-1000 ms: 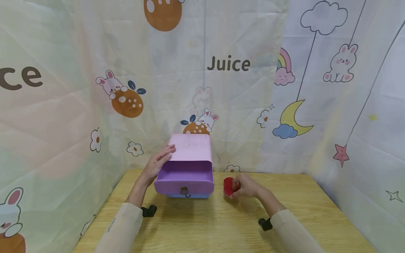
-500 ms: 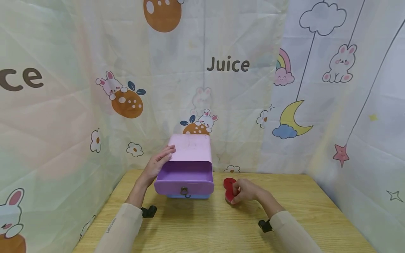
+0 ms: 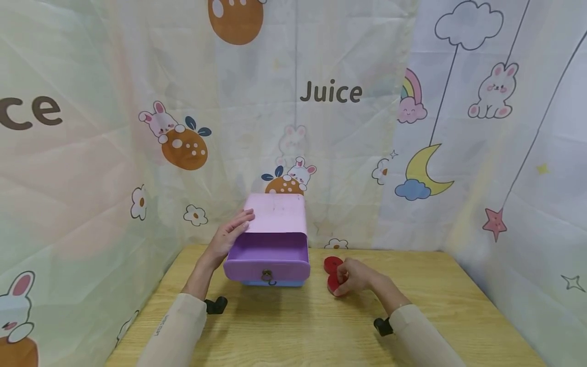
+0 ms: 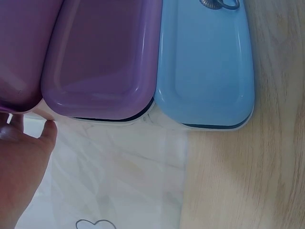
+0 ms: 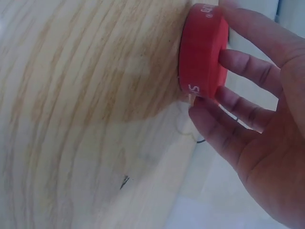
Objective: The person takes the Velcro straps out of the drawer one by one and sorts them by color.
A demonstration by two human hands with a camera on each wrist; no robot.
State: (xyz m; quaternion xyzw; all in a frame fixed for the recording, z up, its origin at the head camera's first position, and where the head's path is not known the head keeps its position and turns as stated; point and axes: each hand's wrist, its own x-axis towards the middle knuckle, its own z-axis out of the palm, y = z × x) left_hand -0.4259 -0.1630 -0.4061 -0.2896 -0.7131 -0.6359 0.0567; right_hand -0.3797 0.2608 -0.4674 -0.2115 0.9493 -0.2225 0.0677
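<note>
A small pink-topped chest of drawers (image 3: 275, 214) stands on the wooden table. Its top purple drawer (image 3: 267, 270) is pulled out, with a metal ring pull on the front. In the left wrist view, a closed purple drawer (image 4: 105, 57) and a blue drawer (image 4: 205, 62) lie below it. My left hand (image 3: 227, 238) rests on the chest's upper left edge, fingers extended. My right hand (image 3: 362, 276) pinches a round red disc (image 5: 202, 52) with white lettering on its rim, at the table's surface. Another red round piece (image 3: 332, 264) lies just behind it; whether they touch is unclear.
The wooden table (image 3: 293, 331) runs around the chest. Printed cloth (image 3: 339, 142) hangs behind and on both sides. A black wrist device (image 3: 216, 306) sits at the left wrist, another black device (image 3: 383, 326) at the right.
My right hand has drawn its red disc slightly towards me, so the two red round pieces now show apart from one another. The left hand and chest have stayed put.
</note>
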